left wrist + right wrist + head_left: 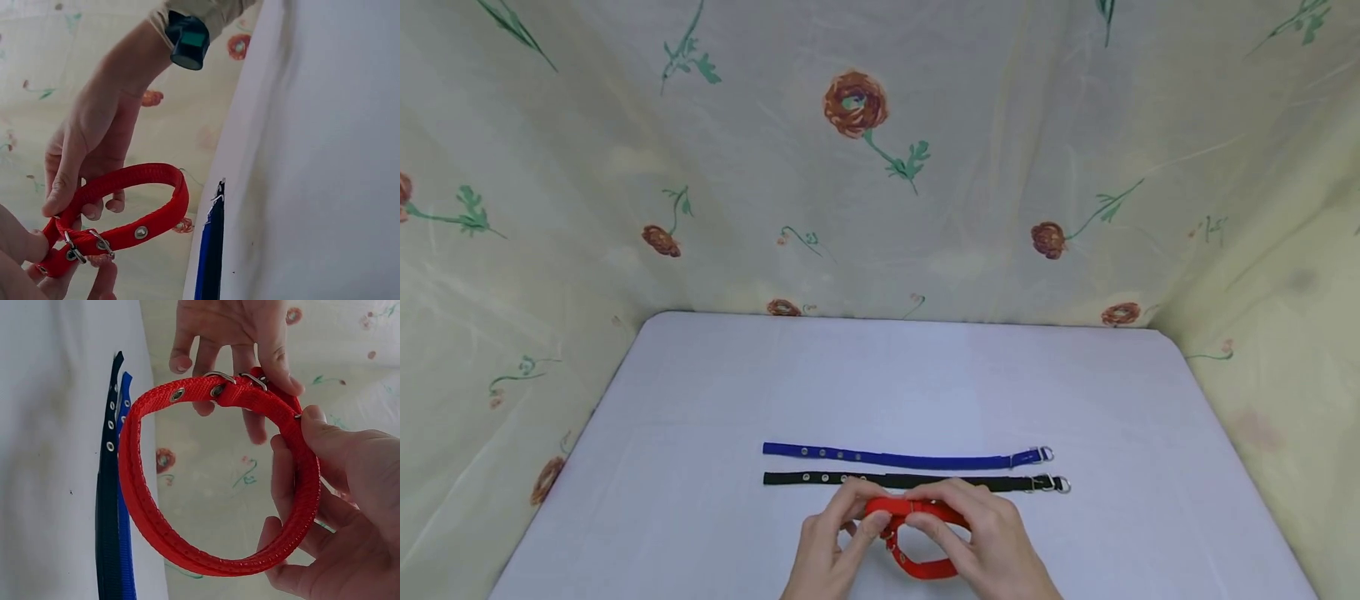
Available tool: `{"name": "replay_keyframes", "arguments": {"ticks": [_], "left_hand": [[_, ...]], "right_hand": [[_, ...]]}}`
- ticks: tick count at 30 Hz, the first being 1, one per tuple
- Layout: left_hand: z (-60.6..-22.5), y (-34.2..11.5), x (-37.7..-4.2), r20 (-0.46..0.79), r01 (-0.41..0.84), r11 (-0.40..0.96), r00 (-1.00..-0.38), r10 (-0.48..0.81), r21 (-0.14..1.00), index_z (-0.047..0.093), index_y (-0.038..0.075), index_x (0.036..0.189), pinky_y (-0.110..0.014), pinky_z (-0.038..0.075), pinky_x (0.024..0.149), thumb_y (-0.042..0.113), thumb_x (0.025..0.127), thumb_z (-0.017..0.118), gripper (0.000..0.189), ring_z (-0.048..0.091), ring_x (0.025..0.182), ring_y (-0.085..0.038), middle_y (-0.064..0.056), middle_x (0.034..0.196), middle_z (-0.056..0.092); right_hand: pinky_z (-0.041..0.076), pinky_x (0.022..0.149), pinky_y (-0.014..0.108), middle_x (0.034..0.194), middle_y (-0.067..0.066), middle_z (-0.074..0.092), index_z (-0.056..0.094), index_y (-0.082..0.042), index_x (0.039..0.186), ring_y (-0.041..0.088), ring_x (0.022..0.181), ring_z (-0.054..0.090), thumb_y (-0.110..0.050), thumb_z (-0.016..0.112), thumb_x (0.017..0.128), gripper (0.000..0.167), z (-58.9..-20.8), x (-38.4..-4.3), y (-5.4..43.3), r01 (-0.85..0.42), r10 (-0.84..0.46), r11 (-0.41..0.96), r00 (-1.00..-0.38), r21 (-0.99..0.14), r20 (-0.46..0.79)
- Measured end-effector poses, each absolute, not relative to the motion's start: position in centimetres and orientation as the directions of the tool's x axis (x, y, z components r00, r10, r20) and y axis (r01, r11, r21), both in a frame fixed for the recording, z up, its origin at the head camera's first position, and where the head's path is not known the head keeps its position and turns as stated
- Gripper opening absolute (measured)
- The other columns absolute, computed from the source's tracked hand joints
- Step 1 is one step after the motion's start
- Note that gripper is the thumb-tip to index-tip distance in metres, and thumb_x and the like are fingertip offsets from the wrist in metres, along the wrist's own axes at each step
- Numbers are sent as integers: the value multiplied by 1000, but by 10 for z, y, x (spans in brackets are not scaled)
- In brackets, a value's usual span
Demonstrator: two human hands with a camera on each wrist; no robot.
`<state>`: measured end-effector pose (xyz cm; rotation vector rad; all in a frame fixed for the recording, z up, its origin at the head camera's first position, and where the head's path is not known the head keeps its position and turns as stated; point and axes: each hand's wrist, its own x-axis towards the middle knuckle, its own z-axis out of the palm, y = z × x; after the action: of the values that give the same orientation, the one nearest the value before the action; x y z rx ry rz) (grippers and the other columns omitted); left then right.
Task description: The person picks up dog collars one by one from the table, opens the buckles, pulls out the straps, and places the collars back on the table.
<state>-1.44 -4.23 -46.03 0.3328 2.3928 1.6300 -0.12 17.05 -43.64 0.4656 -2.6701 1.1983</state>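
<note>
Both hands hold a red collar (934, 571), which is fastened into a loop above the near part of the table. My left hand (833, 537) pinches the strap near the metal buckle (253, 382), with its thumb in front. On the other side, my right hand (996, 533) grips the band between thumb and fingers. Metal eyelets (141, 232) show along the red strap, and the strap's end lies against the loop between the hands. Just beyond the hands, a black collar (1000, 483) and a blue collar (925, 460) lie straight and parallel.
A white table (700, 375) lies under everything. Flower-printed curtain cloth (962, 208) hangs behind it and along both sides. The black and blue collars have eyelets at their left ends and metal buckles with rings at their right ends.
</note>
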Motion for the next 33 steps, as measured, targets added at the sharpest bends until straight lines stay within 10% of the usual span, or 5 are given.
{"name": "replay_keyframes", "arguments": {"ticks": [16, 28, 33], "left_hand": [[-462, -42, -10, 223, 361, 475, -920, 323, 802, 73, 29, 114, -34, 57, 91, 49, 105, 64, 24, 71, 104, -6, 22, 103, 75], [-458, -40, -9, 137, 229, 362, -955, 262, 904, 70, 26, 110, -28, 56, 85, 35, 106, 69, 10, 70, 83, 2, 13, 94, 81], [-455, -43, -10, 25, 116, 325, -962, 270, 939, 63, 19, 120, -56, 56, 103, 40, 110, 61, 23, 79, 103, -13, 7, 111, 85]], "right_hand": [[56, 79, 26, 103, -16, 79, 78, -27, 114, 1, 88, 73, -22, 86, 91, 24, -443, 0, 170, -557, -297, 625, -818, -548, 493], [55, 82, 26, 104, -21, 78, 79, -27, 113, -4, 89, 72, -22, 88, 89, 26, -441, 1, 174, -488, -246, 663, -858, -567, 451], [58, 81, 26, 103, -28, 75, 79, -31, 111, -6, 91, 66, -25, 89, 89, 25, -435, 3, 176, -384, -177, 705, -909, -596, 377]]}}
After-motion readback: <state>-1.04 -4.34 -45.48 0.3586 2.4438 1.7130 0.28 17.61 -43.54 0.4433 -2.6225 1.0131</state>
